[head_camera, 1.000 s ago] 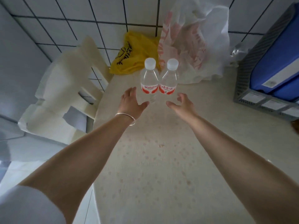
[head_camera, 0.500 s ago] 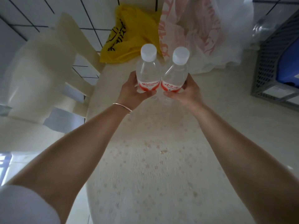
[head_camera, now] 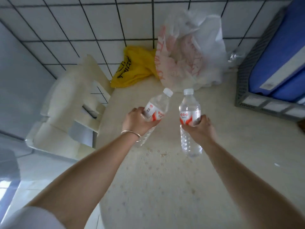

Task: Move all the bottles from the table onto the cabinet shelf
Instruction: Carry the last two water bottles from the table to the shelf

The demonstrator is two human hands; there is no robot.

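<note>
Your left hand (head_camera: 135, 120) grips a tilted bottle (head_camera: 155, 111), your right hand (head_camera: 200, 129) another bottle (head_camera: 189, 119), seemingly lifted mid-frame; tilt invites slipping.

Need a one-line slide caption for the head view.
Left hand and right hand each hold a water bottle above the table.

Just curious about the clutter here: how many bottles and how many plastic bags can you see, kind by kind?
Water bottles: 2, one in the left hand, one in the right hand
Plastic bags: 2, one yellow, one white
Total: 4
</note>
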